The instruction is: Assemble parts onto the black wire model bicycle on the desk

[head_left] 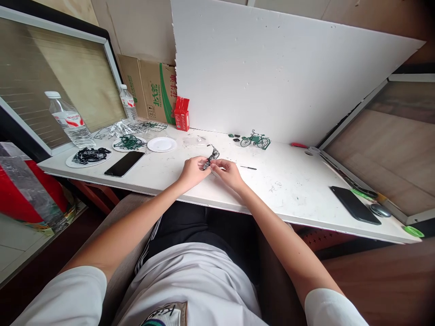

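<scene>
Grip: at the centre of the frame, our left hand (195, 172) has its fingers closed on the lower left of a black model (214, 154), while our right hand (229, 173) touches its near right side with thumb and fingers; we cannot tell whether these pinch the model or some small part.
Black model: we see a thin, spindly, bicycle-like shape, tilted between our hands above the table (288, 190), with a handlebar-like piece sticking out at its top; its lower end is mostly hidden by our fingers.
Progress: we judge it partly put together, since the pieces we hold already form one body; what it lacks is too small and covered for us to say.
Screwdriver: a slim dark tool (248, 168) lies just right of our hands.
Green bicycle: right of centre, a green model bicycle (255, 140) stands upright and looks whole to us, with small dark pieces (235, 138) just beside it.
Plates: at the left we have black parts (87, 155) heaped on one plate (70, 162) and green parts (131, 142) on another (117, 148), so loose pieces remain.
Phones: one (124, 164) lies left of our hands, another (355, 205) at the far right.
</scene>
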Motion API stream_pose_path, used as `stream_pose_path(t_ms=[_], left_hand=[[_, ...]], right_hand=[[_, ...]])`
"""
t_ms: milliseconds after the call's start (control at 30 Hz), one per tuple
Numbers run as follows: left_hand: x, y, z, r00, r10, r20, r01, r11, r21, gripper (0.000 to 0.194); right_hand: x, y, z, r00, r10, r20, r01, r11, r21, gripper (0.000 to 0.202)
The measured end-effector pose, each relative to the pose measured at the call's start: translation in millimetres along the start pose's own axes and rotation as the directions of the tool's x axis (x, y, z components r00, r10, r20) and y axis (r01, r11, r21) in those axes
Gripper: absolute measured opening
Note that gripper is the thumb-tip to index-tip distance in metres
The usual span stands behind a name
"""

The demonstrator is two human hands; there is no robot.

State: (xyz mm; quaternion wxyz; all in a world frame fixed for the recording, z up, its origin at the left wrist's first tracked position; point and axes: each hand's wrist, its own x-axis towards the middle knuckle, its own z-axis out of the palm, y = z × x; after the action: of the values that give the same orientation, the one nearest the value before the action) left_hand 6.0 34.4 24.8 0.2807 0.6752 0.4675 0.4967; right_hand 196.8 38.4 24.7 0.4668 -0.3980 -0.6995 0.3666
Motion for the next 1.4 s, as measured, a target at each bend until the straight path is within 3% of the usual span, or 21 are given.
stream_pose_path(t_ms=[167, 500, 1000, 1400], left_hand=[[-9, 5, 7.7, 0.996, 0.082, -0.046, -0.079, 0.995, 0.056, 0.019], [-12, 5, 11.7, 0.99, 0.127, -0.064, -0.123, 0.991, 0.059, 0.017], [-5, -7, 9.7, 0.994, 0.06, -0.091, -0.058, 0.998, 0.023, 0.027], [-5, -4, 8.1, 0.995, 0.039, -0.096, -0.043, 0.999, -0.034, 0.027]], right_hand=[[-2, -5, 3, 0.993, 0.11, -0.039, -0.103, 0.985, 0.141, 0.049], [-7, -7, 12, 0.982, 0.118, -0.145, -0.108, 0.991, 0.075, 0.047], [-4, 0, 15, 0.985, 0.156, -0.069, -0.145, 0.98, 0.139, 0.058], [-6, 0, 14, 0.992, 0.111, -0.063, -0.103, 0.987, 0.125, 0.049]])
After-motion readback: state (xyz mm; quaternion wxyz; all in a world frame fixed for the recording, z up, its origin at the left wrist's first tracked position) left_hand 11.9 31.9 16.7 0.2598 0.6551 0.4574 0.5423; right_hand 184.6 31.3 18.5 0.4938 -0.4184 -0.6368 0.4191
